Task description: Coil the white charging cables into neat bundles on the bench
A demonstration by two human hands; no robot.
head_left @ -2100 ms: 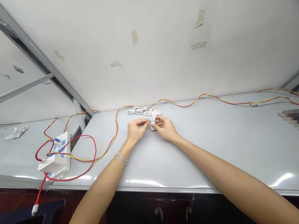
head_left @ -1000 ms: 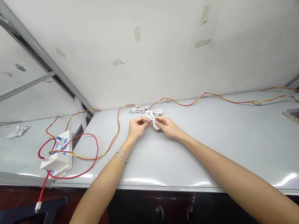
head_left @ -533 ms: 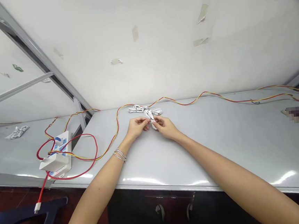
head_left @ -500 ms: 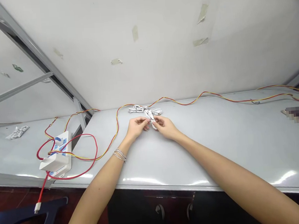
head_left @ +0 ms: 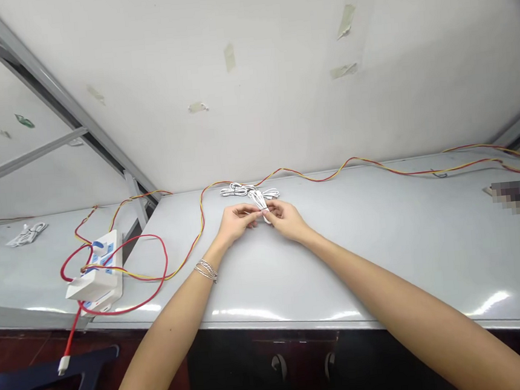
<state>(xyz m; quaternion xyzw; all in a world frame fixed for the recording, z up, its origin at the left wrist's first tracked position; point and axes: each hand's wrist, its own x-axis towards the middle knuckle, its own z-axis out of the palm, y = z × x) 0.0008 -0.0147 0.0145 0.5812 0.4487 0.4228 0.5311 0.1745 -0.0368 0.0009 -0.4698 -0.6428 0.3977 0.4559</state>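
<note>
Head view: the left hand point(head_left: 239, 222) and right hand point(head_left: 287, 220) hold a looped white cable point(head_left: 259, 205) over the table point(head_left: 349, 272).
The fingers point(head_left: 255, 213) of both hands are closed narrowly on the loops from either side, with the cable between them. Just behind lie coiled white cables point(head_left: 239, 190), and a red-and-yellow wire point(head_left: 326, 178) runs along the back of the table. Further left stand a white power strip point(head_left: 94, 268), looped with red wire point(head_left: 154, 289), and a small white cable bundle point(head_left: 27, 235). Thin bracelets point(head_left: 205, 271) circle the left wrist.
</note>
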